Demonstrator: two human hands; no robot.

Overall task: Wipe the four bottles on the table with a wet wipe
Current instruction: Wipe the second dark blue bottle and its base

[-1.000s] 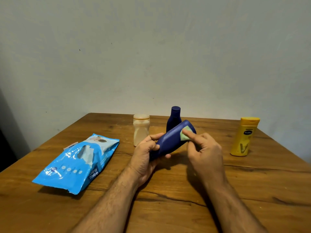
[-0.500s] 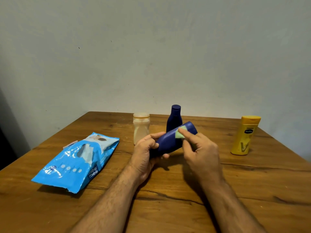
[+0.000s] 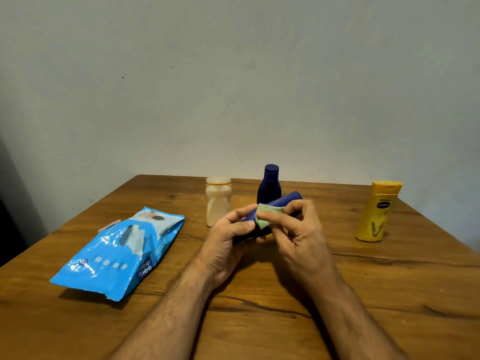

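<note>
The dark blue bottle (image 3: 262,216) lies tilted above the table (image 3: 259,320), gripped low by my left hand (image 3: 228,245) while my right hand (image 3: 298,237) pinches a folded green wet wipe (image 3: 267,215) against its side; I see bare wood all around my forearms. The blue wipe pack (image 3: 119,250) lies left. Beyond stand a pale bottle (image 3: 218,201) and a second blue bottle (image 3: 269,184), and a yellow bottle (image 3: 376,211) well apart at right near the table's edge.

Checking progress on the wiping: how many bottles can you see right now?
4. A translucent bottle and a dark blue bottle stand at the back, a yellow bottle stands at right, and another dark blue bottle is held in the left hand.
</note>
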